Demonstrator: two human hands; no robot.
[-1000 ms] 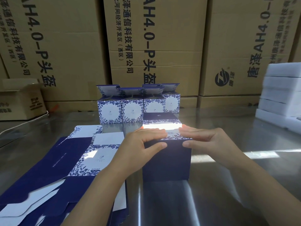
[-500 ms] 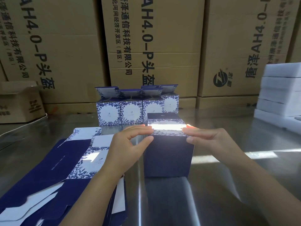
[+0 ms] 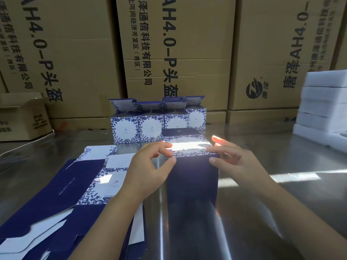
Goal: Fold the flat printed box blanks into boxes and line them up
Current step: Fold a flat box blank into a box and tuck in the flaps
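A dark blue folded box (image 3: pixel 191 181) with a blue-and-white floral top stands upright on the steel table (image 3: pixel 262 212) in front of me. My left hand (image 3: pixel 150 169) pinches its upper left corner between thumb and fingers. At the upper right corner my right hand (image 3: pixel 238 164) pinches the edge, fingers on the top and thumb on the front face. Behind it, several folded boxes (image 3: pixel 139 128) with raised lids stand side by side in a row. A pile of flat printed blanks (image 3: pixel 75 184) lies to the left under my left forearm.
Large brown cartons (image 3: pixel 178 53) wall off the back of the table. A small open carton (image 3: pixel 22 119) and a white cable (image 3: pixel 28 143) are at far left. Stacked white foam trays (image 3: pixel 324 109) stand at the right edge.
Both hands have slid outward from the middle of the box's top to its two upper corners. The top flap now lies flat and the box stands in nearly the same spot.
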